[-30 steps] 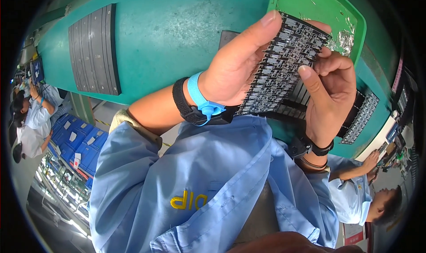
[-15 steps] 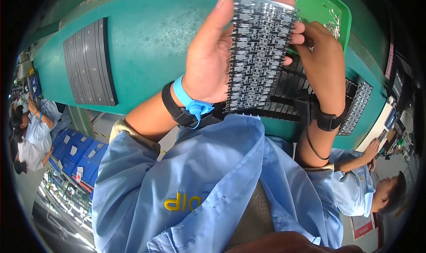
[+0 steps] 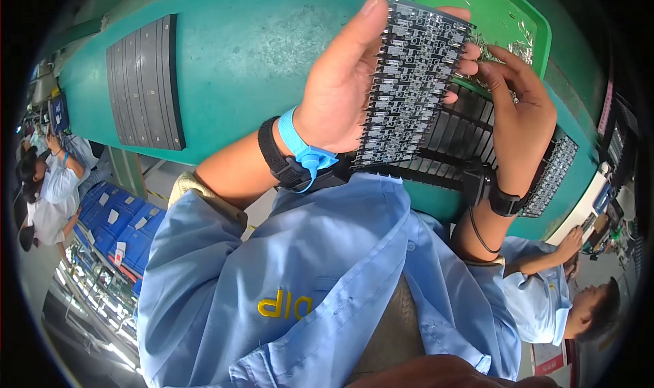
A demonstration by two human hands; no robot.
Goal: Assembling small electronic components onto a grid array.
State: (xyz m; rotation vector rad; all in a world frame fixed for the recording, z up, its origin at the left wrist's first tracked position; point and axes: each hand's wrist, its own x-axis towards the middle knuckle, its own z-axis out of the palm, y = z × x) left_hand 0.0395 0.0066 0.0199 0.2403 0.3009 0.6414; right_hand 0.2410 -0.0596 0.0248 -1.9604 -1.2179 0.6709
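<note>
My left hand [image 3: 340, 91] grips a black circuit board panel [image 3: 415, 81] by its edges, thumb on the near-left side and fingertips showing past its right edge. The panel is tilted up and covered in rows of repeated small white-marked circuits, with short metal pins along both long sides. Just right of it is my right hand [image 3: 524, 115], its thumb and index finger bent and apart near the green tray [image 3: 543, 37]. Nothing shows between those fingertips, though a pin would be hard to see. Loose thin metal pins [image 3: 521, 47] lie in the tray.
Under my hands is a black slotted rack [image 3: 456, 132] on the green tabletop [image 3: 238, 61]. Another board panel [image 3: 552, 177] lies at the right. A dark grey ribbed plate [image 3: 144, 85] rests at the left. A co-worker [image 3: 545, 296] sits at right; blue bins [image 3: 112, 218] stand at left.
My right hand has drawn away from the panel's right edge, and its fingers have spread near the tray. The left hand and the panel sit slightly further right in the picture.
</note>
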